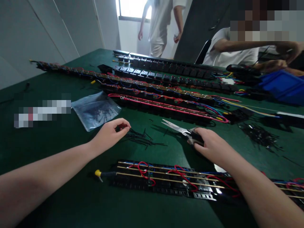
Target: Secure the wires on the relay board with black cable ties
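Observation:
My right hand [206,141] is closed round the black handles of a pair of scissors [177,128], whose narrow blades point left and stand slightly apart. My left hand [114,131] is curled with fingertips together at the left end of a pile of thin black strips [144,139] that look like cable ties. Whether a strip is between those fingers is hidden. Nearest to me lies a long black strip assembly [163,182] with brass-coloured bars and red and blue wires, a yellow cap [98,173] at its left end. My right forearm covers part of it.
A clear plastic bag [97,110] with dark thin pieces lies beyond my left hand. Several long wired strips [152,85] cross the green table [78,196]. Black scraps [260,136] and a blue bin [282,85] are on the right. One person [219,47] sits opposite; another [161,25] stands behind.

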A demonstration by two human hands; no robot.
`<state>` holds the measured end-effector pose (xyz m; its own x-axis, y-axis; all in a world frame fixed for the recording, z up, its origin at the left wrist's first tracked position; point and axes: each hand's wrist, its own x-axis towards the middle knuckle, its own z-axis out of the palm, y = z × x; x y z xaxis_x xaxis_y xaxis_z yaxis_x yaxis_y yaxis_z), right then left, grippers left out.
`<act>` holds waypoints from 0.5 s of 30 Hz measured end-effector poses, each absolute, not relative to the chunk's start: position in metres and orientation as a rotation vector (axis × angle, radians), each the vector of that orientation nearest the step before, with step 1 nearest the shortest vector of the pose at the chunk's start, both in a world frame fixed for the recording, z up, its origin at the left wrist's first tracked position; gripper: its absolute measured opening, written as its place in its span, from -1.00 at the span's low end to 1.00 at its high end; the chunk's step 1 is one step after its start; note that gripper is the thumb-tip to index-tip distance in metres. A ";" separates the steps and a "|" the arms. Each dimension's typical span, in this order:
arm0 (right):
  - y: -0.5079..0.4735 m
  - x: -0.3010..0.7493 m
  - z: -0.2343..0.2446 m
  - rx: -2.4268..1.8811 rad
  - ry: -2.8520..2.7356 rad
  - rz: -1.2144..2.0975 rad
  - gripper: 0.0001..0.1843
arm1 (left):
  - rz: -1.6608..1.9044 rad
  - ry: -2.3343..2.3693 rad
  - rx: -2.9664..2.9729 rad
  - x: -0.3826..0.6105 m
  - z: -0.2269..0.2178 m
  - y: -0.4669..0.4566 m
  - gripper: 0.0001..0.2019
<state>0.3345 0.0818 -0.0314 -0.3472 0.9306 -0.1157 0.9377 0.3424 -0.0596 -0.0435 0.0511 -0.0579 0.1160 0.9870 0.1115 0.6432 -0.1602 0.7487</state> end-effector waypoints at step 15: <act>0.084 0.335 -0.028 1.839 2.518 -0.323 -0.57 | 0.821 1.522 1.800 -0.041 -0.054 0.052 -0.73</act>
